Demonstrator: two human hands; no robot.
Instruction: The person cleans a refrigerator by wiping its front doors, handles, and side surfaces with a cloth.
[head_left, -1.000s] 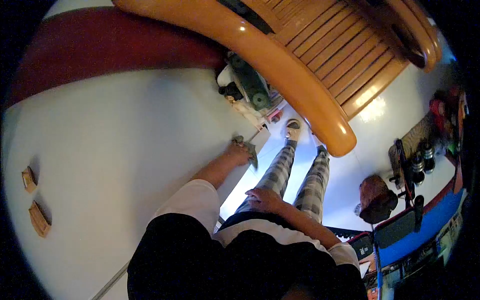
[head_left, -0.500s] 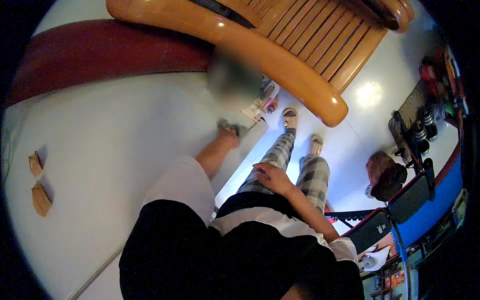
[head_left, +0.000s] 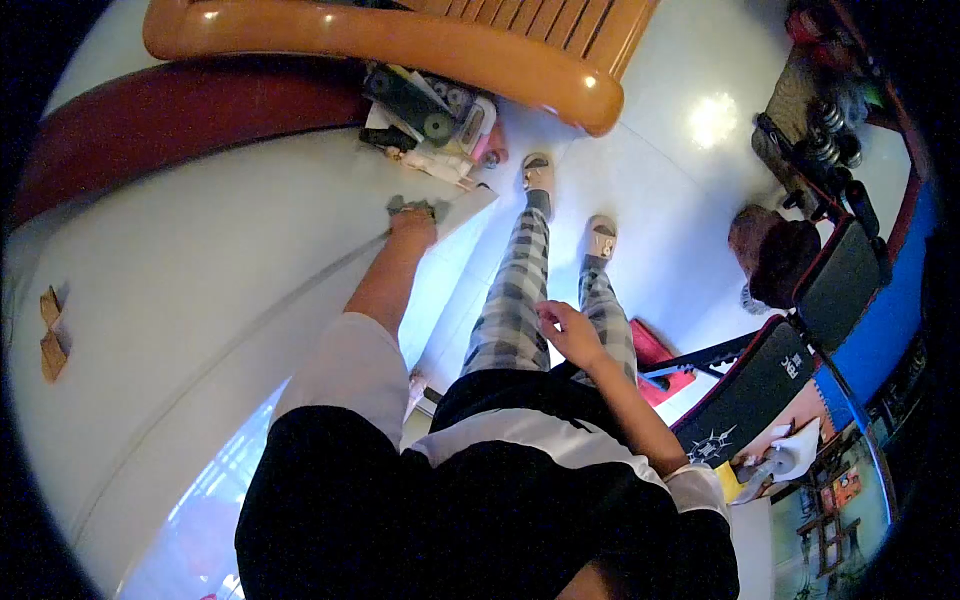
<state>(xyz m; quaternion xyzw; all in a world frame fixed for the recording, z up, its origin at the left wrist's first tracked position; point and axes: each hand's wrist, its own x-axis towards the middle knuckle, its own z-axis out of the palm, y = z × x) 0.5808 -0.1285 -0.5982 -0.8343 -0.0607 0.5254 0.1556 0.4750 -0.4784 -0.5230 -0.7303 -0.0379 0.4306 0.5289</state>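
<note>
My left hand (head_left: 412,228) is at the white surface (head_left: 240,250), closed on a crumpled grey-green cloth (head_left: 428,210) near its right edge. Just beyond that hand, several items, among them a dark box (head_left: 408,105) and papers, stand at the corner of the surface. My right hand (head_left: 568,335) hangs in front of my checkered trousers (head_left: 510,290), its fingers loosely curled and apart, holding nothing.
A wooden slatted bench (head_left: 470,50) stands ahead. Slippers are on my feet. To the right are a brown bag (head_left: 770,255), dumbbells (head_left: 835,135) and a black padded exercise bench (head_left: 750,380). Two small brown pieces (head_left: 52,355) lie at the far left.
The camera view has turned and moved forward along the white surface. My left hand has slid with the cloth along its edge. My feet have stepped, and my right hand has swung away from my thigh.
</note>
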